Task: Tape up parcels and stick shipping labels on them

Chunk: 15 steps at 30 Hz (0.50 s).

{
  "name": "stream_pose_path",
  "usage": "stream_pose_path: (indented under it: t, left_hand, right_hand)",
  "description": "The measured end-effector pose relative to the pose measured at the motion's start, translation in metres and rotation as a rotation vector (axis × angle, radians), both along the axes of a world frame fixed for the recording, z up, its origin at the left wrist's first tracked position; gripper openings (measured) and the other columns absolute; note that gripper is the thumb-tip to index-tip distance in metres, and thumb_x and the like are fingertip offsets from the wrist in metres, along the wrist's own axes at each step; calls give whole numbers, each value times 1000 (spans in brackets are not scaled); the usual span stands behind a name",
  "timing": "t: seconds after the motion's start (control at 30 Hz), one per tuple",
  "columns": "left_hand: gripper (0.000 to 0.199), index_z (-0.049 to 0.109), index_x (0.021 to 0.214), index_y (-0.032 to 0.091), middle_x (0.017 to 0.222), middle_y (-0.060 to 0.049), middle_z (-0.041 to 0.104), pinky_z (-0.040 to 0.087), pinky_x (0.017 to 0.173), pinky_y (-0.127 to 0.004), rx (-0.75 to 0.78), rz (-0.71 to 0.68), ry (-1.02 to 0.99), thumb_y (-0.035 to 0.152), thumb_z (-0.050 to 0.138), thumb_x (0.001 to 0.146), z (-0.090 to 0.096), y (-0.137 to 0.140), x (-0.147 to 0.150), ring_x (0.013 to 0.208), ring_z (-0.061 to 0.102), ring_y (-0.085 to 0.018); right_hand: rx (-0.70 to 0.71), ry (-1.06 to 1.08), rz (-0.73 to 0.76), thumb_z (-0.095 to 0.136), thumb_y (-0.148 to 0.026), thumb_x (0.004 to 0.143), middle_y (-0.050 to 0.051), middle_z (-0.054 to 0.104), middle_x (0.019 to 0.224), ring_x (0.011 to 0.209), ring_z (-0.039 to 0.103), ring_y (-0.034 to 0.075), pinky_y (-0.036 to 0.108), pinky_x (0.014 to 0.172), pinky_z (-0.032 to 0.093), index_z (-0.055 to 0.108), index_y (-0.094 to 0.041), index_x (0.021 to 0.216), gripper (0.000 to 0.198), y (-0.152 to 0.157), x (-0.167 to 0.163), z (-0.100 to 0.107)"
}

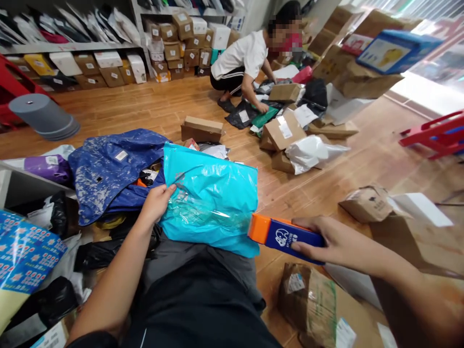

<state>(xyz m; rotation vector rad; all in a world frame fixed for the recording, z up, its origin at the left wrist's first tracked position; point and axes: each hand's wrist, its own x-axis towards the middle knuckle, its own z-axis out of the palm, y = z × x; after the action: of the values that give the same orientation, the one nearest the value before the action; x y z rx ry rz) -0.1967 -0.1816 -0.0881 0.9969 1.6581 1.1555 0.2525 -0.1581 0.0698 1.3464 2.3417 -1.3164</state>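
Observation:
A bright turquoise plastic mailing bag (212,193) lies across my lap, wrinkled and shiny, with clear tape or film over its lower part. My left hand (159,202) pinches its left edge, thumb on top. In my right hand (326,237) is a flat, dark-blue handheld device (286,238) with an orange head and a white elephant-like logo. The orange head is at the bag's lower right edge; whether it touches the bag I cannot tell. Left of the bag is a worn blue sack (112,169), its mouth showing small parcels.
A co-worker (241,60) squats ahead beside piled parcels (284,128). Cardboard boxes (311,299) lie at my right, with a red plastic stool (433,135) beyond. A grey upturned bucket (43,116) stands at left. Parcel shelves (72,47) line the back wall.

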Motion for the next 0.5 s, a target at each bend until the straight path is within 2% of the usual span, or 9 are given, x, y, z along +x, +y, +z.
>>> stream_pose_path:
  t: [0.1, 0.27, 0.5]
  left_hand:
    - [55, 71, 82, 18, 70, -1, 68, 47, 64, -28, 0, 22, 66, 73, 73, 84, -3, -2, -1, 71, 62, -21]
    - [46, 68, 78, 18, 66, 2, 61, 42, 61, -25, 9, 66, 159, 64, 71, 88, -8, -2, -1, 66, 54, -17]
    - [48, 68, 80, 18, 67, 2, 64, 47, 59, -26, -58, 125, 198, 66, 71, 81, -10, 6, -7, 62, 56, -17]
  right_hand:
    - [-38, 33, -43, 72, -57, 95, 3, 66, 73, 64, 60, 22, 33, 57, 44, 67, -22, 88, 36, 6, 0, -14]
    - [-46, 101, -71, 80, -48, 89, 2, 66, 70, 60, 57, 19, 31, 56, 39, 68, -21, 84, 30, 14, 7, -22]
    - [-116, 70, -222, 77, -53, 89, -1, 59, 66, 58, 51, 16, 29, 54, 34, 64, -20, 78, 37, 21, 58, -39]
